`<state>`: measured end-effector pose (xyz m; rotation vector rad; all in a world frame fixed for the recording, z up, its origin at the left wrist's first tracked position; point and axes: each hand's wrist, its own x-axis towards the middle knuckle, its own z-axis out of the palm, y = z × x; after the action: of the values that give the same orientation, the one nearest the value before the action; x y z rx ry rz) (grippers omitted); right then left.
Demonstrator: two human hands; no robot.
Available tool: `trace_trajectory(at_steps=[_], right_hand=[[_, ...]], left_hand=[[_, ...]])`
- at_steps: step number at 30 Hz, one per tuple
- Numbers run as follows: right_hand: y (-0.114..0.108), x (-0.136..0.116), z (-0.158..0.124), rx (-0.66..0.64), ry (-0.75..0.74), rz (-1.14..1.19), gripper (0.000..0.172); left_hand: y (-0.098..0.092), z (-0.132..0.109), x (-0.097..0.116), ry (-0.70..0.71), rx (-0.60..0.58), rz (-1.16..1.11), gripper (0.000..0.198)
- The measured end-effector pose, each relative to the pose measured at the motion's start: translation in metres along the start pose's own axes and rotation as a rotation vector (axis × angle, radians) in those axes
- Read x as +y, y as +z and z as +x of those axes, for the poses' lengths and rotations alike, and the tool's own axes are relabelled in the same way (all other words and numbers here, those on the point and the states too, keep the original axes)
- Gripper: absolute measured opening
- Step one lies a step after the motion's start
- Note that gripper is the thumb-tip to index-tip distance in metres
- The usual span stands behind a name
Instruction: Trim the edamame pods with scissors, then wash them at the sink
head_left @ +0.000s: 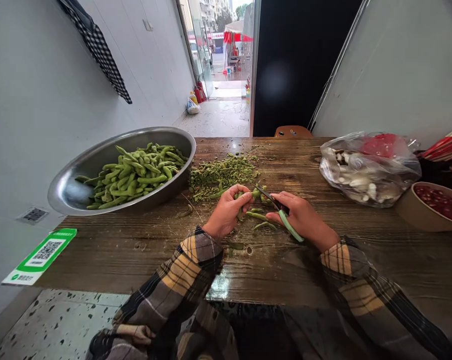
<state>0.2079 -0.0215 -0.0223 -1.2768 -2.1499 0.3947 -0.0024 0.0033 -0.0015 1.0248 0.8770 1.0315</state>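
Between the thumb and fingers of my left hand (230,210) are green soybean pods (256,193), their tips pointing right. My right hand (299,215) grips a pair of scissors (290,227) with pale green handles, and the dark blades reach to the pod's end. Several loose pods (265,225) lie on the wood just below the hands. Beyond them spreads a pile of small green trimmings (226,172). On the left, a wide steel bowl (66,192) sits tilted in view and holds many whole pods (135,172).
A clear plastic bag of mushrooms (372,175) rests at the right of the wooden table (113,255), beside a paper tub of red fruit (417,207). A green code card (41,255) lies at the left edge. Another hand (135,332) shows below the table. An open doorway (226,95) is ahead.
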Motion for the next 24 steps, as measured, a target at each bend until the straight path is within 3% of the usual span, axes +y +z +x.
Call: trace_trajectory(at_steps=[5,12,20,24], right_hand=[[-0.002,-0.004,0.001,-0.041,-0.012,-0.013,0.041],[-0.004,0.0,0.002,0.086,0.019,0.002,0.039],[-0.002,0.001,0.002,0.083,0.0,-0.023,0.039],[-0.001,0.002,0.002,0.091,0.006,-0.023,0.038]], left_hand=[[-0.003,0.004,0.0,-0.022,0.042,-0.081,0.026],[-0.007,0.005,0.005,-0.004,0.04,-0.03,0.013],[-0.006,0.005,-0.011,0.282,-0.14,1.048,0.003],[-0.007,0.001,-0.015,0.316,-0.234,1.287,0.005]])
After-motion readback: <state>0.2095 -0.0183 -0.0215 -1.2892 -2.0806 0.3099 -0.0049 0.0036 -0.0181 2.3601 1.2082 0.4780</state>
